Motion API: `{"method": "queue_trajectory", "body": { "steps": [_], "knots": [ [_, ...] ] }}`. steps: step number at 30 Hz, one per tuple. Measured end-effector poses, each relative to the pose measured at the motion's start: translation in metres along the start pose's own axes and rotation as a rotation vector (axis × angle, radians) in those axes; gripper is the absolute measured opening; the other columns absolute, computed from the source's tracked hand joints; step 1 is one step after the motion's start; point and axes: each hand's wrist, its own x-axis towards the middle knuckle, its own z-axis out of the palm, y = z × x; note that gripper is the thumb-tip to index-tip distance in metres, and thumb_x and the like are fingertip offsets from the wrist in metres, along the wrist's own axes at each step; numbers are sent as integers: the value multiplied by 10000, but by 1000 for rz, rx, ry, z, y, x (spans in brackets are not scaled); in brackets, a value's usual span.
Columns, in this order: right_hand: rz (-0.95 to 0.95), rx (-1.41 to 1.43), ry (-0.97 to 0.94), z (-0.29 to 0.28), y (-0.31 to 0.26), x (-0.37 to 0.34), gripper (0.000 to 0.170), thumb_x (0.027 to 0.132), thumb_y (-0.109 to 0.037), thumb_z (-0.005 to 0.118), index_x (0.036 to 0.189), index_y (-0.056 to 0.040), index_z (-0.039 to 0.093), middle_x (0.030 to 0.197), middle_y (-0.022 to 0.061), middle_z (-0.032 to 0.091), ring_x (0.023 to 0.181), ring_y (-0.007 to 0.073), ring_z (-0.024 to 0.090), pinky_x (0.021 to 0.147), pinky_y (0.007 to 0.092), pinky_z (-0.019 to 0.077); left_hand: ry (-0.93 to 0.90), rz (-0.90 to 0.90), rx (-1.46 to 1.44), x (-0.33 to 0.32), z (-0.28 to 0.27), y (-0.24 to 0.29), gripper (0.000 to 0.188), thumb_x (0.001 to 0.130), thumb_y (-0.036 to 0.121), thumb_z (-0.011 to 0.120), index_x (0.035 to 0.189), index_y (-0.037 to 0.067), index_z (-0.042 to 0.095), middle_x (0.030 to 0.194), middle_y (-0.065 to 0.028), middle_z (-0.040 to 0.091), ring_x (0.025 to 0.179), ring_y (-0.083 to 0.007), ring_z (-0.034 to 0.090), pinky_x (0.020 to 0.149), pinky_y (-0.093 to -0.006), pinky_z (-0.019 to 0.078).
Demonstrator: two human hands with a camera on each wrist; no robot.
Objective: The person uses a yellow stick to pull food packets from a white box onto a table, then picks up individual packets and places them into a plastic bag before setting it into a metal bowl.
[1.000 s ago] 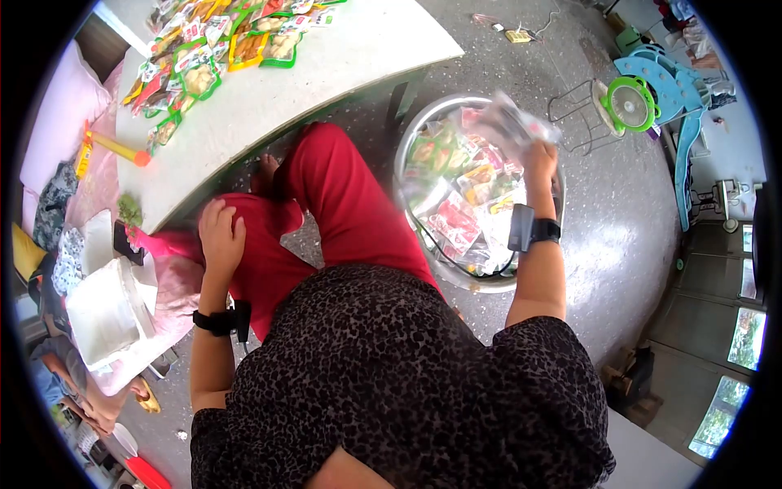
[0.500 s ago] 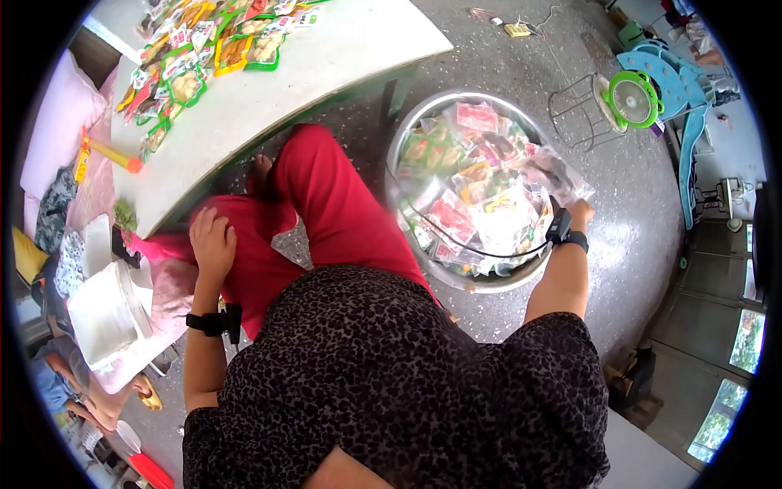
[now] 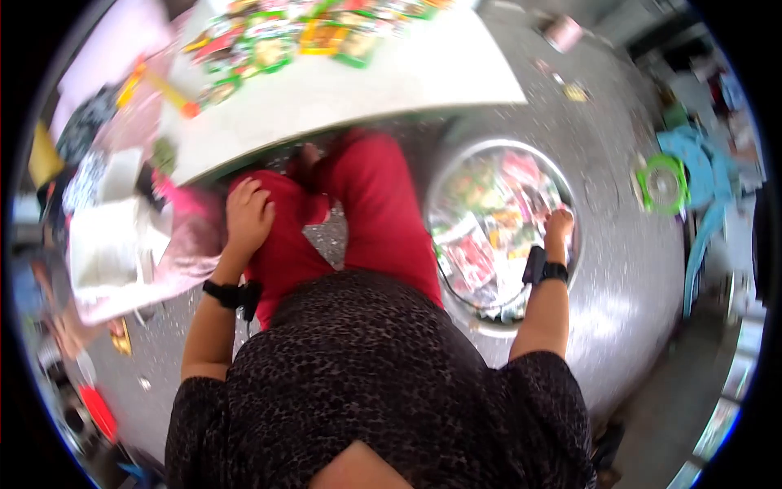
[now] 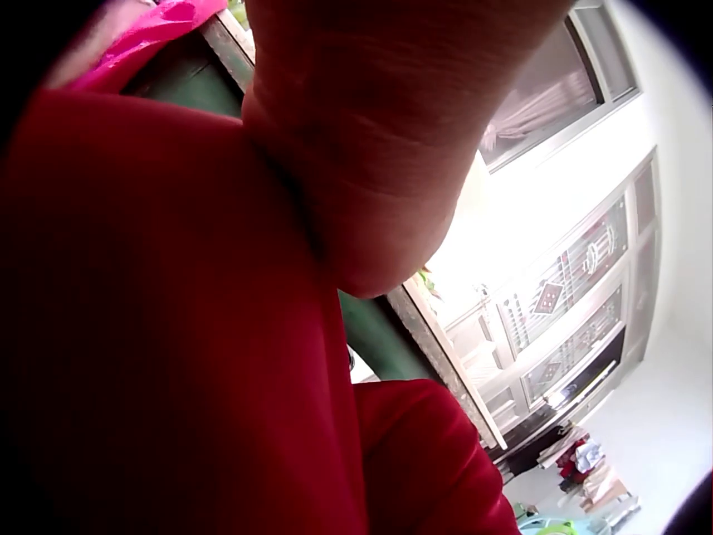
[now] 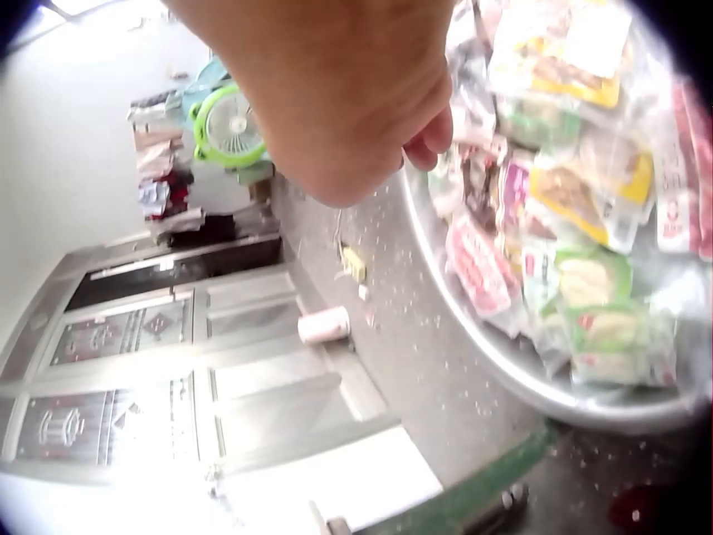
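A large round metal basin (image 3: 441, 175) on the floor is heaped with sealed food packets (image 3: 472, 262), many in clear film with red, yellow or green print. Over its right side, my right hand (image 3: 559, 228) has its fingers curled beside a clear packet with dark contents. In the right wrist view, the curled fingertips (image 5: 430, 139) are close to the packets (image 5: 585, 279), and the palm hides most of the grip. My left hand (image 3: 250, 215) rests with relaxed fingers on the red-trousered knee (image 3: 281, 196). The left wrist view shows the heel of that hand (image 4: 373, 167) against the trousers.
A white table (image 3: 342, 102) stands ahead, with many food packets (image 3: 273, 53) spread on it and a yellow tube (image 3: 167, 91) near its left end. A green fan (image 3: 661, 184) stands to the right. A white box (image 3: 106, 244) is at the left.
My right hand held a clear packet up over the basin, lowered it at the right rim, then moved inward over the heap. The left hand stays on the knee. The head view has shifted.
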Motion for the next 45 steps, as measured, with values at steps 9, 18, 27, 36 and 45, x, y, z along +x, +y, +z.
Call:
{"method": "queue_trajectory", "body": {
  "steps": [9, 18, 27, 36, 45],
  "knots": [
    [-440, -34, -596, 193, -167, -117, 190, 768, -125, 478, 891, 17, 505, 808, 92, 537, 695, 147, 538, 578, 247, 442, 245, -325, 117, -28, -36, -65, 255, 643, 146, 580, 875, 56, 529, 1000, -129, 486, 995, -303, 432, 850, -401, 343],
    [-995, -174, -743, 280, -178, -229, 179, 764, -78, 478, 907, 27, 501, 847, 175, 534, 773, 289, 516, 708, 341, 414, 456, -724, 549, -74, -109, -186, 345, 632, 151, 555, 961, 51, 541, 1040, -175, 473, 996, -309, 433, 826, -403, 352],
    [-1320, -277, -581, 290, -162, -228, 181, 692, -35, 501, 868, 5, 511, 838, 170, 547, 777, 338, 511, 695, 399, 416, -118, -1429, 215, -140, -130, -273, 389, 735, 243, 410, 1074, 64, 478, 1081, -194, 489, 1017, -335, 453, 859, -387, 359],
    [-1361, -308, -558, 288, -163, -231, 159, 687, -48, 506, 843, -17, 512, 823, 142, 544, 766, 318, 507, 678, 397, 408, -143, -1433, 295, -124, -145, -256, 290, 763, 199, 379, 966, 67, 539, 1005, -166, 539, 953, -313, 504, 809, -408, 391],
    [-1350, -345, -522, 288, -156, -221, 152, 679, -50, 504, 830, -28, 519, 808, 137, 550, 754, 318, 509, 667, 400, 412, 6, -1151, 336, -123, -145, -240, 427, 752, 374, 471, 1024, 48, 512, 1001, -191, 525, 956, -330, 485, 815, -385, 391]
  ]
}}
